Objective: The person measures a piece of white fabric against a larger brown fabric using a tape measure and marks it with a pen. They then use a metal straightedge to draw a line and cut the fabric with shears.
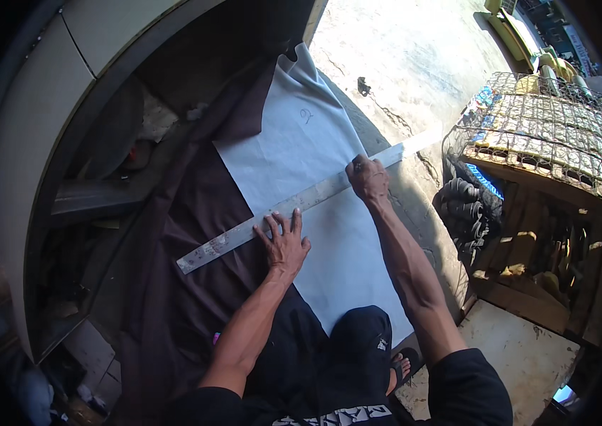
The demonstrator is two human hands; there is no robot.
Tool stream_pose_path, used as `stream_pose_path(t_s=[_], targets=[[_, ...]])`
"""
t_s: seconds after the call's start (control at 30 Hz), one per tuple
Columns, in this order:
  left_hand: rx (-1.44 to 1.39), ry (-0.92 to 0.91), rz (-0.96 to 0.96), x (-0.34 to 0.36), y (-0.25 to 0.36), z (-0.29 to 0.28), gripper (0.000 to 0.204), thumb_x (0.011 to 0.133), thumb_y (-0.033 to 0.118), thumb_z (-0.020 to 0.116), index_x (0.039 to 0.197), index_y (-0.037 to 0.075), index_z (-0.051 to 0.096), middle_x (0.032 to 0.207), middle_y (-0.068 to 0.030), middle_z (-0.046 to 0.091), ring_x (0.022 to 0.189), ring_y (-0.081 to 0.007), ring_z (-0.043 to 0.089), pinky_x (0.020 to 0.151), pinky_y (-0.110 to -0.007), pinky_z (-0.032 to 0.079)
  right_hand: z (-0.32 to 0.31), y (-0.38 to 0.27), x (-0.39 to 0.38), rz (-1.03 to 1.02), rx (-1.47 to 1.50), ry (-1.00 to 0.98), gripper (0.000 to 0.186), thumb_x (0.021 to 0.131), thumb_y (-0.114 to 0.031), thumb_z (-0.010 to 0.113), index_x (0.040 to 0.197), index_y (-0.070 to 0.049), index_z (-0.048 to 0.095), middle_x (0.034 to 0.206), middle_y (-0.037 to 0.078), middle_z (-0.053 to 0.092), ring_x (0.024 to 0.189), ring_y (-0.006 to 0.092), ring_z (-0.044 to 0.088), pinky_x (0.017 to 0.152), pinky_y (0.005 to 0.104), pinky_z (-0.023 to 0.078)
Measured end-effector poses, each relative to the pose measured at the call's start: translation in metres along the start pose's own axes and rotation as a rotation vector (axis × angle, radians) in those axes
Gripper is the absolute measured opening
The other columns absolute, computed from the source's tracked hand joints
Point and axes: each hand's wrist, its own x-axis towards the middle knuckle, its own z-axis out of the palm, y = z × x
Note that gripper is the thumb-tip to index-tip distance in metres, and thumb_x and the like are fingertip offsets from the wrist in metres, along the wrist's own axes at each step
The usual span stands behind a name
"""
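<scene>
A long metal straightedge lies slantwise across a pale blue-white sheet and the dark brown material beside it. My left hand presses on the straightedge with spread fingers, near where the pale sheet meets the brown. Farther up to the right, my right hand is closed at the straightedge, by the sheet's right edge. Whatever its curled fingers hold, if anything, is hidden. The sheet's far end is rumpled, with a small handwritten mark on it. Part of the brown material folds over at the far left.
At the right stands a wooden crate under a wire-mesh cage. A black ribbed bundle sits against it. A worn pale board lies nearer me. On the left, a curved light panel borders a dark, cluttered opening.
</scene>
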Motion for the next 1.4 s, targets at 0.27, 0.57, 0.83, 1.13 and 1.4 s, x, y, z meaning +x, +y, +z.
stream_pose_path(t_s=[0.27, 0.57, 0.83, 1.13, 1.4], targets=[[-0.143, 0.227, -0.095, -0.002, -0.075, 0.000, 0.068, 0.082, 0.036, 0.079, 0.136, 0.010, 0.048, 0.125, -0.0147, 0.049, 0.123, -0.0352, 0.045, 0.105, -0.060, 0.033, -0.048, -0.054, -0.190, 0.038, 0.581, -0.004, 0.019, 0.092, -0.014, 0.068, 0.108, -0.004, 0.069, 0.095, 0.015, 0.073, 0.081, 0.0287, 0.072, 0.076, 0.0351, 0.056], [-0.535, -0.364, 0.085, -0.016, 0.054, -0.143, 0.056, 0.082, 0.038, 0.076, 0.117, -0.005, 0.067, 0.111, -0.0270, 0.071, 0.108, -0.0429, 0.068, 0.092, -0.047, 0.054, -0.267, 0.071, -0.407, 0.678, 0.470, 0.436, 0.031, 0.096, -0.022, 0.067, 0.121, -0.004, 0.068, 0.097, 0.011, 0.073, 0.077, 0.0134, 0.068, 0.070, 0.0297, 0.055], [-1.374, -0.804, 0.365, -0.046, 0.222, -0.069, 0.030, 0.100, 0.008, 0.049, 0.119, -0.016, 0.050, 0.108, -0.0177, 0.059, 0.099, -0.0334, 0.064, 0.093, -0.048, 0.055, -0.164, 0.216, -0.613, 1.222, 0.931, 0.490, 0.024, 0.097, -0.028, 0.064, 0.108, -0.009, 0.073, 0.084, 0.007, 0.074, 0.070, 0.0156, 0.072, 0.064, 0.0318, 0.057], [-1.646, -1.005, -0.064, -0.131, 0.421, 0.011, 0.049, 0.098, 0.009, 0.052, 0.141, -0.008, 0.038, 0.132, -0.0219, 0.055, 0.119, -0.0345, 0.059, 0.104, -0.052, 0.051, -0.087, 0.225, -0.727, 1.202, 0.526, 0.324, 0.057, 0.089, -0.057, 0.065, 0.128, -0.015, 0.067, 0.107, 0.014, 0.074, 0.103, 0.0324, 0.070, 0.088, 0.0487, 0.054], [-0.432, -1.302, 0.598, -0.340, 0.340, 0.093, 0.044, 0.101, 0.027, 0.055, 0.134, -0.003, 0.059, 0.125, -0.0203, 0.066, 0.108, -0.0323, 0.067, 0.089, -0.042, 0.055, -0.026, 0.127, -0.954, 1.606, 0.705, -0.041, 0.029, 0.087, -0.033, 0.061, 0.105, -0.017, 0.076, 0.114, 0.010, 0.073, 0.110, 0.0295, 0.068, 0.097, 0.0448, 0.052]])
